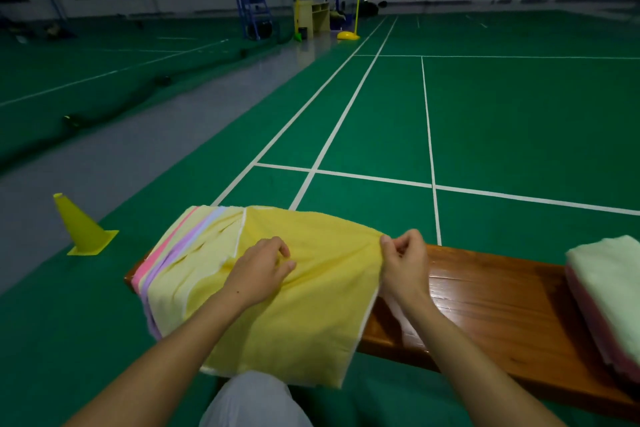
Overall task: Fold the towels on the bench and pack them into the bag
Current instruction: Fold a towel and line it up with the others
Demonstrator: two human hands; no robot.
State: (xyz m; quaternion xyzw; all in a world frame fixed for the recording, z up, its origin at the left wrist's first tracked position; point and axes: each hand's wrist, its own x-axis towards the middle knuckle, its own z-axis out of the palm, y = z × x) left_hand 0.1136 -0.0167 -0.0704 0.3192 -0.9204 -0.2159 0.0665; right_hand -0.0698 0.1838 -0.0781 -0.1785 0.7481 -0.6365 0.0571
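Both hands grasp the yellow towel [304,305] draped over the bench [485,295]: right hand [405,260] pinching its edge, left hand [263,263] bunching its middle. Folded towels [609,295] wait beside; no bag visible, so packing remains.

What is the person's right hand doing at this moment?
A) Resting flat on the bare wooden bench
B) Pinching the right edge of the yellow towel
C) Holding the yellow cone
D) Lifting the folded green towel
B: the right hand has its fingers curled on the right edge of the yellow towel, which lies across the wooden bench.
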